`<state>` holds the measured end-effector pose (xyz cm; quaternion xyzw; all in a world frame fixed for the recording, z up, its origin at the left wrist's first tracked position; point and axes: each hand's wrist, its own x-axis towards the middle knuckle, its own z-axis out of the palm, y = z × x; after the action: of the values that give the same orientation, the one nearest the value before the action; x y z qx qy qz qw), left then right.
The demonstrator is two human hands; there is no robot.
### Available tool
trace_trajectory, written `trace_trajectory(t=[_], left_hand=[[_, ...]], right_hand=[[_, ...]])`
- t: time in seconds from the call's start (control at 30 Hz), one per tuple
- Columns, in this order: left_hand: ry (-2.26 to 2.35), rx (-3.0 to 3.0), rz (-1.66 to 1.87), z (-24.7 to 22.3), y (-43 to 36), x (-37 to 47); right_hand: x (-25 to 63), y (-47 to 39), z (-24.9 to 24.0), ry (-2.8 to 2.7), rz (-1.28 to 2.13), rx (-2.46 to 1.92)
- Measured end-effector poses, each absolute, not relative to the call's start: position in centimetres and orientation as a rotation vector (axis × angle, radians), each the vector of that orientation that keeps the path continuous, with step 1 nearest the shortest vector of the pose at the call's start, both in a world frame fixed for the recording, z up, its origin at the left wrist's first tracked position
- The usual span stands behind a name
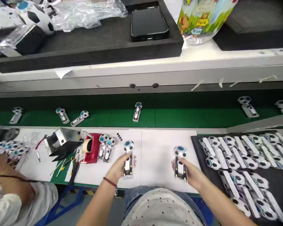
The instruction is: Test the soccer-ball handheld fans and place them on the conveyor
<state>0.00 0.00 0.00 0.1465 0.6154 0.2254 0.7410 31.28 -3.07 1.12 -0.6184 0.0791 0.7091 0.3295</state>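
At the near edge of the white worktop point(155, 150), the left hand point(119, 169) grips one football-headed fan point(128, 160) and the right hand point(192, 174) another point(180, 163), each handle's long axis running near-to-far, head far, with the tray of fans point(273, 175) lying right, nearer the right hand.

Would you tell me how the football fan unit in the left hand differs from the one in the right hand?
The left-hand fan unit shows a white football-patterned head; the right-hand fan unit shows a blue centre on its head. The left hand holds its unit close to the red tape holder, the right hand holds its unit nearer the black tray. Both show open handles with exposed insides.
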Motion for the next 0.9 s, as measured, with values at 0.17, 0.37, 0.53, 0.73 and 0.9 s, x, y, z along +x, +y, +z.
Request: trace_trajectory(t=[0.17,0.37,0.53,0.73,0.9], left_hand=[[1.374,0.43,0.438,-2.2,3.3,1.9],[1.623,0.865,0.488,-1.7,19.2,-0.8],[1.865,1.302,0.327,-2.7,24.4,-0.9],[1.666,1.683,0.038,-7.5,23.5,5.4],[1.654,1.699,-0.076,-9.7,24.3,8.9]], right_hand=[[31.2,0.4,-2.3,0.049,1.788,-1.702],[34.4,15.1,-4.6,-0.247,1.511,-1.717],[35.5,16.4,-7.1,-0.333,1.253,-1.953],[31.9,9.4,-10.5,-0.462,1.337,-1.941],[29.5,6.3,-9.5,-0.465,1.515,-1.911]])
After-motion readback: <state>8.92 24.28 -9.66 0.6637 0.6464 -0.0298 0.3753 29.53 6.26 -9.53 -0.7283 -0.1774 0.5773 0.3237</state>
